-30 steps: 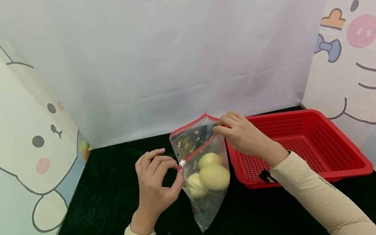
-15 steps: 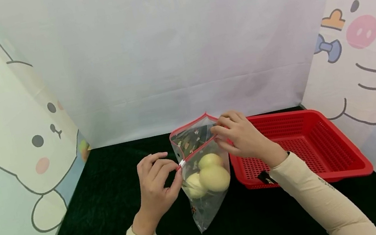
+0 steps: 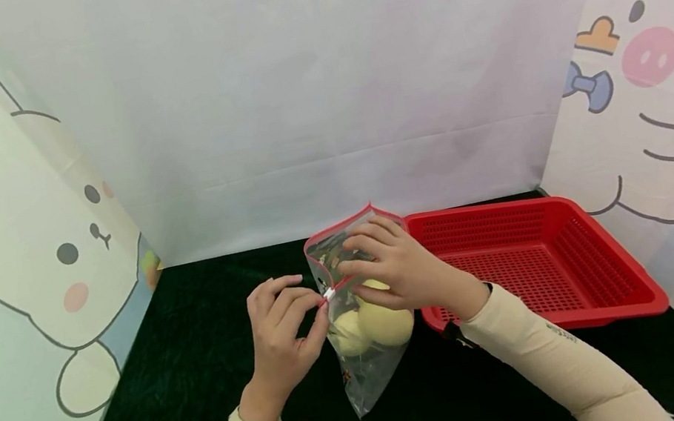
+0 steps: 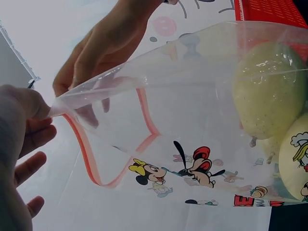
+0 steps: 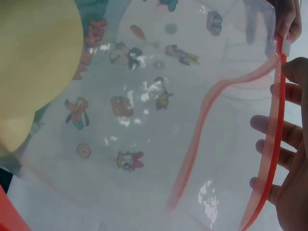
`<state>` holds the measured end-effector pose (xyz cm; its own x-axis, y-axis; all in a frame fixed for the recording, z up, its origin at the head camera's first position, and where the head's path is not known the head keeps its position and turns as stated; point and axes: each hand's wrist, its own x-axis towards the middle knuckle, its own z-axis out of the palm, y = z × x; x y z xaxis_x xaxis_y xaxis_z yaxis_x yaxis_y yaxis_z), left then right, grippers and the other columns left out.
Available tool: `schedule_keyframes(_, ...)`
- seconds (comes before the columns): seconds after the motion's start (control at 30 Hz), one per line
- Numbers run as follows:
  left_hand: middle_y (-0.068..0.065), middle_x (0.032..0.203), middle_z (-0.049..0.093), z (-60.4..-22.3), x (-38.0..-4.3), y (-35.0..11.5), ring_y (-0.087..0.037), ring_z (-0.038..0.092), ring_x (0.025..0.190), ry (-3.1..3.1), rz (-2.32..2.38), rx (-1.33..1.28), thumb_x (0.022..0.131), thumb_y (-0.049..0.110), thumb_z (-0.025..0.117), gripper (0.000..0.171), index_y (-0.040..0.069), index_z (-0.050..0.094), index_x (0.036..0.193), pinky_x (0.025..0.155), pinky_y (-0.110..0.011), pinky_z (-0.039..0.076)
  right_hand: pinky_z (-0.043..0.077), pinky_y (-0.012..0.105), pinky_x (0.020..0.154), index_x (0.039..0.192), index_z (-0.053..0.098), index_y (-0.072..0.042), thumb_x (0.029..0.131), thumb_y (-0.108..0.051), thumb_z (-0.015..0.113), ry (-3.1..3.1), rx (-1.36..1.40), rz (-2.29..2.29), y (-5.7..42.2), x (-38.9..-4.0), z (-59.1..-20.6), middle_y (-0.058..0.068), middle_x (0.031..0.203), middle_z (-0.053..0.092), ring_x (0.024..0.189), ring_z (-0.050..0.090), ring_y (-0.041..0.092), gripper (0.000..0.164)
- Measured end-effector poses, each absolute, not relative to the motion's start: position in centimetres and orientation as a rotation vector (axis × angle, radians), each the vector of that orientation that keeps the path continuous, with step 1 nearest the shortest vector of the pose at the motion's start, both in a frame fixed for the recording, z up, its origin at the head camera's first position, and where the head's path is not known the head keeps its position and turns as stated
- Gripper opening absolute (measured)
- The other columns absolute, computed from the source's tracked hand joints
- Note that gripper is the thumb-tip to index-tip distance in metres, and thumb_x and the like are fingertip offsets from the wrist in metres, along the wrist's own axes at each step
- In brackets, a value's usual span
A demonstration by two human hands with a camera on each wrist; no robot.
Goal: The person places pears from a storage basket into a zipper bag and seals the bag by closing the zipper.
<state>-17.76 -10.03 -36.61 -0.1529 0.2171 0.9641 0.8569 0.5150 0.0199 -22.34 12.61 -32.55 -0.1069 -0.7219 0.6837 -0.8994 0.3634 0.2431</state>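
Observation:
A clear plastic slider zip bag (image 3: 375, 373) with red edging and cartoon prints stands mouth up on the dark cloth. Three pale yellow-green round fruits (image 3: 387, 322) lie inside it. At the bag's left corner, beside the white slider (image 3: 328, 293), my left hand (image 3: 285, 336) pinches the edge between thumb and index finger; its other fingers are spread. My right hand (image 3: 397, 264) reaches across the front of the bag with loosely bent fingers. In the right wrist view, its thumb is by the red zip strip (image 5: 275, 139) near the slider, and its fingers (image 5: 284, 130) lie behind the strip.
A red perforated plastic basket (image 3: 615, 252) stands right of the bag, under my right forearm. Dark green cloth (image 3: 205, 384) covers the table. A pale curtain (image 3: 316, 94) closes the back, and printed cartoon panels stand at both sides.
My right hand has let go of the bag's right top corner and moved left along the zip toward the slider. The left hand keeps its pinch, nearly still.

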Motion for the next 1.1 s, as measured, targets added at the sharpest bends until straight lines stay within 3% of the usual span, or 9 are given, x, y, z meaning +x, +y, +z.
schedule_keyframes(0.2,-0.007,0.084,0.069,-36.7,-17.7,-9.9,-0.037,0.061,0.098,-1.660,-0.730,-0.927,0.100,0.021,0.059,0.027,0.006,0.070,0.081,0.089,-0.058,0.037,0.037,0.051,0.101,0.109,0.069,-0.014,0.098,-0.030,0.062,-1.903,1.440,0.281,11.6,-21.9,-32.7,0.007,0.115,0.059,0.115,0.051,0.029,0.020)
schedule_keyframes(0.4,-0.007,0.083,0.069,-36.6,-17.6,-9.8,-0.036,0.061,0.097,-1.654,-0.719,-0.935,0.100,0.021,0.059,0.027,0.006,0.071,0.081,0.089,-0.057,0.038,0.039,0.055,0.100,0.110,0.069,-0.015,0.105,-0.030,0.049,-1.835,1.466,0.276,11.0,-21.8,-32.7,0.009,0.115,0.061,0.114,0.053,0.030,0.025)
schedule_keyframes(0.6,-0.006,0.084,0.069,-36.6,-17.6,-9.8,-0.035,0.062,0.097,-1.655,-0.709,-0.933,0.100,0.022,0.059,0.027,0.006,0.071,0.081,0.089,-0.058,0.038,0.039,0.058,0.102,0.107,0.067,-0.016,0.107,-0.027,0.044,-1.813,1.470,0.251,10.5,-21.7,-33.0,0.008,0.115,0.062,0.114,0.054,0.029,0.026)
schedule_keyframes(0.93,-0.007,0.084,0.068,-36.8,-17.7,-9.8,-0.036,0.062,0.097,-1.643,-0.678,-0.919,0.101,0.019,0.057,0.026,0.006,0.070,0.082,0.089,-0.059,0.037,0.038,0.058,0.103,0.105,0.064,-0.015,0.106,-0.023,0.045,-1.803,1.463,0.226,10.2,-21.5,-32.9,0.008,0.114,0.061,0.115,0.054,0.028,0.021)
schedule_keyframes(1.1,-0.007,0.084,0.068,-36.8,-17.7,-9.9,-0.036,0.062,0.096,-1.623,-0.679,-0.905,0.101,0.018,0.057,0.026,0.005,0.069,0.081,0.089,-0.059,0.037,0.038,0.058,0.103,0.105,0.064,-0.014,0.104,-0.022,0.051,-1.787,1.456,0.204,10.1,-21.5,-32.8,0.007,0.113,0.060,0.115,0.054,0.028,0.015)
